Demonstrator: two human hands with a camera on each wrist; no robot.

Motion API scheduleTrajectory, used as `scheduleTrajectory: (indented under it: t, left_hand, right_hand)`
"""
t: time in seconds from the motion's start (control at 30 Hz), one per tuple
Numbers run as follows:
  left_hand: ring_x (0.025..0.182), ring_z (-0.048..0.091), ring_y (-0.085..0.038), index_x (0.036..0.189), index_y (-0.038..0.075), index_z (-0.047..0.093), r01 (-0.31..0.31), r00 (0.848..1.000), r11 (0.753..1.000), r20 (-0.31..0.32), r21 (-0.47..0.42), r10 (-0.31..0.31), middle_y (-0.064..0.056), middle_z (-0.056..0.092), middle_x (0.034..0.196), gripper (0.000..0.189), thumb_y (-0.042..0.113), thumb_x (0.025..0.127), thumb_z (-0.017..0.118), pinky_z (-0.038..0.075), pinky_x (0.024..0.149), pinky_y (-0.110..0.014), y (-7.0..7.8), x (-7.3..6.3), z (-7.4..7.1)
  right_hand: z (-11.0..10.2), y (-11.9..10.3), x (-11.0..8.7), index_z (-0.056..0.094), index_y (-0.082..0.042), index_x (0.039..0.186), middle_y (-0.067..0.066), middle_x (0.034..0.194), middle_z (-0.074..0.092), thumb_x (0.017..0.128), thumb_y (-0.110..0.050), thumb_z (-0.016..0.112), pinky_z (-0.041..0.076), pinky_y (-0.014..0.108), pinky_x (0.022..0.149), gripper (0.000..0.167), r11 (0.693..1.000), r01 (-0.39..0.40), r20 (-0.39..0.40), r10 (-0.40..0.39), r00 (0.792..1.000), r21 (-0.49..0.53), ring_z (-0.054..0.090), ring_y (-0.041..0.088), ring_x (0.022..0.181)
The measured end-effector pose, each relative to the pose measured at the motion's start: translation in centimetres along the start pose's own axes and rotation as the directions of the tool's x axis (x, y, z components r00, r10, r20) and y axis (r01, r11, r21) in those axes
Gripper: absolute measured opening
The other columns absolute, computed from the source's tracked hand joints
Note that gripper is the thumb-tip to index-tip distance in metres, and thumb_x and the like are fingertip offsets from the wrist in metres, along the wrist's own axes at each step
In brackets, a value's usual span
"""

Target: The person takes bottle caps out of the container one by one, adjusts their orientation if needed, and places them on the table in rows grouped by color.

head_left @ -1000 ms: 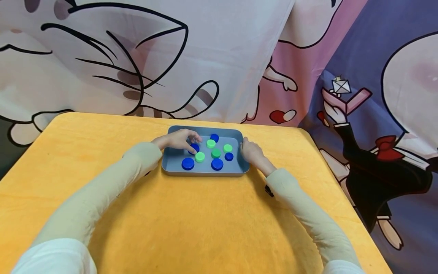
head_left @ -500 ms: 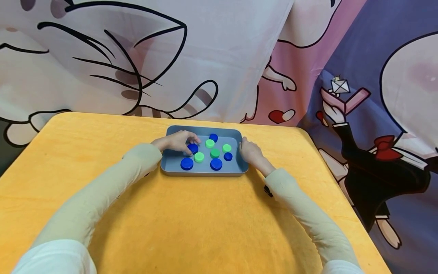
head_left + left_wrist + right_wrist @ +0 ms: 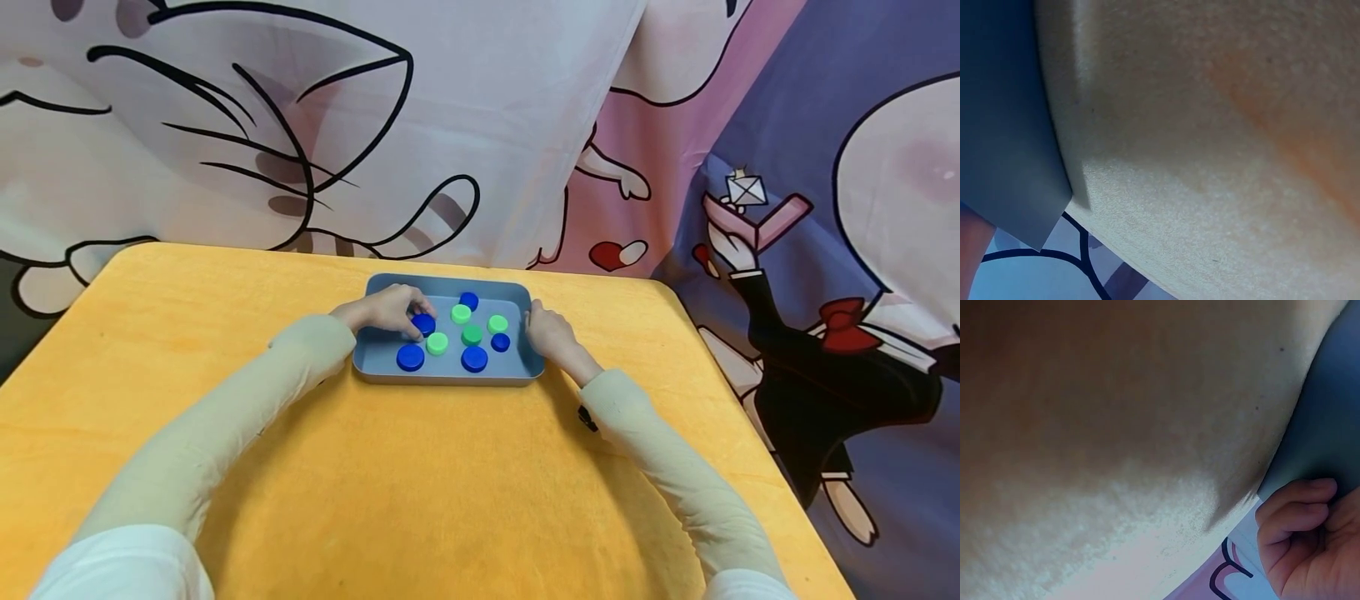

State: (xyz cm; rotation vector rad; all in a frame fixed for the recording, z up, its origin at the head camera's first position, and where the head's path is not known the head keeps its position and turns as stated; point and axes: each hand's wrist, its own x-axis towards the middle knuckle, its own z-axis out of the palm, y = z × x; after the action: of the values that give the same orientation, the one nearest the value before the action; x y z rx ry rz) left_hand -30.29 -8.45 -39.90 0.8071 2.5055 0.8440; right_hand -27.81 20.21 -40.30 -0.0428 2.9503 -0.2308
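Observation:
In the head view, a shallow grey-blue tray (image 3: 450, 380) lies on the table with several round blue and green caps in it. My left hand (image 3: 390, 308) reaches over the tray's left side, thumb and fingers curled about a blue cap (image 3: 423, 325). A light green cap (image 3: 437, 343) sits just right of the thumb. At the tray's right wall, my right hand (image 3: 550, 332) grips the rim. Its curled fingers (image 3: 1294, 512) show against the tray (image 3: 1322, 425) in the right wrist view. The left wrist view holds mostly table and tray wall (image 3: 1004, 125).
Other caps spread over the tray floor: blue ones at the front (image 3: 474, 359) and back (image 3: 468, 301), green ones in the middle (image 3: 472, 335). A yellow table (image 3: 450, 483) surrounds the tray. Behind it hangs a cartoon-printed cloth (image 3: 510, 167).
The left thumb and fingers have drawn in around the blue cap, which has moved slightly. My right hand stays at the tray's right rim. The other caps keep their places.

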Motion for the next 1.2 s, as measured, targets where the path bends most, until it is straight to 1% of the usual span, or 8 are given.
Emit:
scheduleTrajectory:
  t: [0.3,0.43,0.6,0.7,0.83,0.87,1.03,1.2]
  left_hand:
    - [0.106,0.057,-0.027,0.115,0.001,0.067,0.005,0.999,1.0,-0.052,0.02,-0.004,-0.016,0.066,0.116,0.042,0.01,0.076,0.079,0.049,0.095,-0.04,-0.1,-0.1,-0.1]
    - [0.106,0.059,-0.028,0.115,0.001,0.068,0.012,0.998,1.0,-0.068,0.022,-0.011,-0.016,0.066,0.116,0.042,0.011,0.076,0.08,0.05,0.095,-0.04,0.0,-0.3,-0.2]
    - [0.106,0.06,-0.028,0.115,0.0,0.068,0.006,0.997,0.999,-0.081,0.043,-0.002,-0.016,0.067,0.115,0.043,0.012,0.075,0.08,0.051,0.093,-0.041,0.2,-0.4,-0.5]
    - [0.105,0.061,-0.029,0.114,0.0,0.067,0.014,0.996,0.998,-0.092,0.056,-0.009,-0.016,0.067,0.116,0.044,0.013,0.075,0.08,0.051,0.092,-0.04,0.6,-0.5,-0.8]
    - [0.104,0.061,-0.029,0.114,0.0,0.068,0.029,0.995,0.997,-0.101,0.068,-0.022,-0.017,0.067,0.116,0.044,0.015,0.075,0.08,0.052,0.09,-0.039,1.3,-1.0,-1.1]
    - [0.103,0.061,-0.029,0.114,0.0,0.068,0.031,0.994,0.997,-0.105,0.068,-0.023,-0.017,0.067,0.116,0.044,0.015,0.075,0.08,0.052,0.09,-0.039,1.5,-1.1,-1.2]
    - [0.101,0.061,-0.028,0.114,0.001,0.068,0.045,0.989,0.996,-0.146,0.072,-0.035,-0.016,0.067,0.115,0.045,0.016,0.074,0.081,0.053,0.088,-0.038,2.3,-1.8,-1.3]
    - [0.098,0.061,-0.027,0.112,0.001,0.069,0.035,0.981,0.996,-0.192,0.081,-0.019,-0.015,0.068,0.112,0.043,0.017,0.074,0.081,0.052,0.085,-0.037,2.6,-2.7,-1.3]
  right_hand:
    - [0.1,-0.1,0.3,0.042,0.004,0.126,0.02,0.09,0.062,0.105,-0.024,0.03,0.05,0.034,0.06,0.037,1.0,-0.004,0.004,0.004,1.0,0.014,0.061,0.028,0.073]
    - [0.3,0.0,0.4,0.042,0.005,0.126,0.022,0.093,0.063,0.105,-0.024,0.029,0.051,0.036,0.061,0.037,1.0,-0.007,0.007,0.007,1.0,0.004,0.062,0.029,0.074]
    - [0.3,0.0,0.5,0.039,0.005,0.128,0.022,0.095,0.063,0.105,-0.023,0.028,0.052,0.036,0.064,0.038,0.999,-0.034,0.036,0.033,0.999,0.014,0.062,0.03,0.076]
    - [0.1,-0.1,0.4,0.039,0.005,0.127,0.021,0.091,0.062,0.105,-0.021,0.028,0.052,0.035,0.061,0.037,0.999,-0.034,0.037,0.033,0.999,0.018,0.061,0.029,0.072]
    - [0.1,0.0,0.4,0.04,0.006,0.126,0.02,0.087,0.062,0.105,-0.022,0.029,0.05,0.033,0.058,0.037,1.0,-0.022,0.027,0.022,0.999,0.014,0.06,0.028,0.069]
    - [0.2,0.1,0.5,0.04,0.005,0.128,0.021,0.089,0.062,0.105,-0.023,0.029,0.051,0.034,0.059,0.038,1.0,-0.025,0.03,0.024,0.999,0.018,0.061,0.029,0.071]
    - [0.2,0.3,0.3,0.042,0.004,0.124,0.019,0.085,0.06,0.105,-0.023,0.031,0.048,0.032,0.057,0.036,1.0,-0.001,-0.001,0.001,1.0,0.013,0.059,0.027,0.068]
    - [0.3,0.3,0.2,0.042,0.005,0.125,0.018,0.085,0.059,0.104,-0.024,0.033,0.051,0.035,0.061,0.037,0.999,0.002,-0.002,-0.002,1.0,0.053,0.06,0.028,0.071]
